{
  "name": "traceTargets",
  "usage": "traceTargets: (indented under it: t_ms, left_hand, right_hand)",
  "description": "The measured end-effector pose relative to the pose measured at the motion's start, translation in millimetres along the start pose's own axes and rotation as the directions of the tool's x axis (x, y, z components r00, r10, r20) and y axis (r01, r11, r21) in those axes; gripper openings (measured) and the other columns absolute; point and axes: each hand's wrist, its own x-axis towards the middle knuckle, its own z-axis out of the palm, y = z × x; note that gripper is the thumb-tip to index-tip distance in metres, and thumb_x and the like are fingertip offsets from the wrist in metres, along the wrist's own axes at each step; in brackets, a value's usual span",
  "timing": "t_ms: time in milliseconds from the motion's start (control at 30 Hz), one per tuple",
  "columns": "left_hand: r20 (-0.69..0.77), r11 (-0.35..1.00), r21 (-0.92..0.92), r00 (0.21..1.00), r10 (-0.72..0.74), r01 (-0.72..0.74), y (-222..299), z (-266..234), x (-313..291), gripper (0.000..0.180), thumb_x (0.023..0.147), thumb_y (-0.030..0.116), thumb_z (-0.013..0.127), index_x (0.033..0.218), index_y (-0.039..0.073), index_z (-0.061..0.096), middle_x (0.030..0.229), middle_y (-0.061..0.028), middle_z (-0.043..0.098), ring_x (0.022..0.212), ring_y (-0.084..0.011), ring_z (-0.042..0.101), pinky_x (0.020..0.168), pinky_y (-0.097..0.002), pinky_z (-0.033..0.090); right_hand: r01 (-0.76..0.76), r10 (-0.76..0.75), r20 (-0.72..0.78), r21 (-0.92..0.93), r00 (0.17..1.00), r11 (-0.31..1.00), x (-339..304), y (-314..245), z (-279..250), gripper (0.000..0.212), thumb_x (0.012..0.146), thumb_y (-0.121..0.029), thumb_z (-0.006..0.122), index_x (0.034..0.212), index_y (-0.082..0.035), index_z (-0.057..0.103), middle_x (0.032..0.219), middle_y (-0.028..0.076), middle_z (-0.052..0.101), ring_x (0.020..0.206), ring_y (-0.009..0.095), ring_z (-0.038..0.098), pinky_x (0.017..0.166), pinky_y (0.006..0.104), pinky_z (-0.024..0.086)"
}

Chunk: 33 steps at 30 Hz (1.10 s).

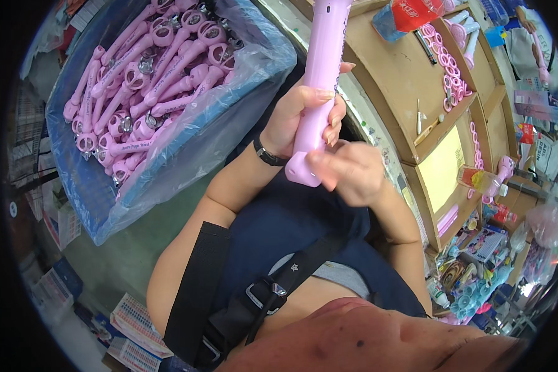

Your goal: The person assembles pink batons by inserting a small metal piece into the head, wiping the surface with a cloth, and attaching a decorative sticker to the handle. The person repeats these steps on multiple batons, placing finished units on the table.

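Here we are with the pink tube [321, 68] up in the air before the chest, between the plastic-lined blue crate [195, 164] and the bench [372, 124], and the left hand [289, 115] has it: fingers wrapped round the lower shaft, thumb across the front. Down at the flared end, the right hand [356, 173] has its fingers bent in close, but they're blurred, and we can't tell whether they pinch the piece or merely touch it. What could trip us up? Slipping, we'd say: that surface looks smooth, the left hand appears to carry most of the load, and a hard push or twist from the right could turn the shaft in its grip. The long upper part rises well clear of the hold, so a tilt might knock it against the cardboard trays [418, 99] on the bench. And if it dropped, we could see a scuff on that clean finish. Now, the looks: pale pink, glossy, straight and round along the shaft, spreading into a blocky, angular foot at the bottom. We spot a small dark slot high up and dark lettering down one side; the top runs out of view.
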Motion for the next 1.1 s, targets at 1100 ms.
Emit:
traceTargets:
  t_ms: [1100]
  left_hand:
    - [0.088,0.988,0.074,0.986,-0.143,0.137,-20.0,22.1,2.9,0.067,0.084,0.017,0.051,0.141,-0.001,0.022,0.064,-0.0062,0.051,0.068,-0.0176,0.056,0.098,-0.0463,0.04]
  right_hand:
    - [0.238,-0.235,0.042,-0.066,0.971,0.969,-13.4,-13.4,-13.2,0.036,0.068,-0.011,0.068,0.104,-0.014,0.068,0.057,-0.004,0.047,0.047,0.014,0.05,0.041,0.0281,0.039]
